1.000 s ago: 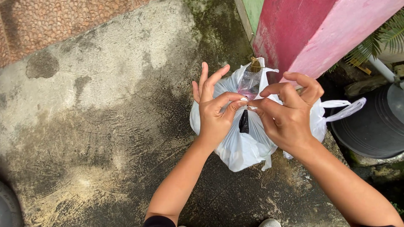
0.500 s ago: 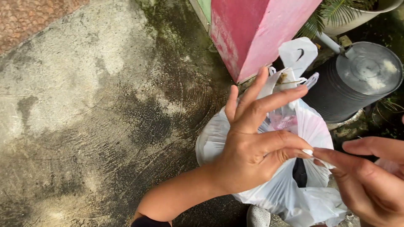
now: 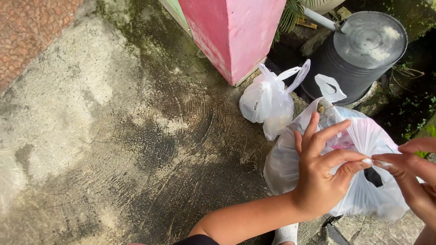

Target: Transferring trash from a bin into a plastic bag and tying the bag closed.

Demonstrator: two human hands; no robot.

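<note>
A: What is seen at the far left?

B: Worn, stained concrete ground [image 3: 113, 136] is shown, with a patch of reddish pebbled paving [image 3: 27, 31] in the upper left corner. At top centre a pink pillar [image 3: 236, 31] is seen standing on the concrete.

A: And moving right?

B: A small white plastic bag [image 3: 265, 102], knotted at the top, is set on the ground just beside the base of the pillar. Behind it a black bin [image 3: 359, 54] with a grey lid is placed, with green leaves above and beside it.

A: Where are the hands?

B: The left hand [image 3: 320, 181] is raised in front of a larger white plastic bag [image 3: 359, 195] at lower right, which rests on the ground near the small bag. Its thumb and forefinger are pinched shut on a thin strip of the larger bag's plastic, while the other three fingers are spread open and lifted. The right hand [image 3: 415, 179] is partly cut off by the right edge; its forefinger and thumb are closed on the same strip, fingertip to fingertip with the left. A dark opening is seen in the bag just below the pinch.
</note>
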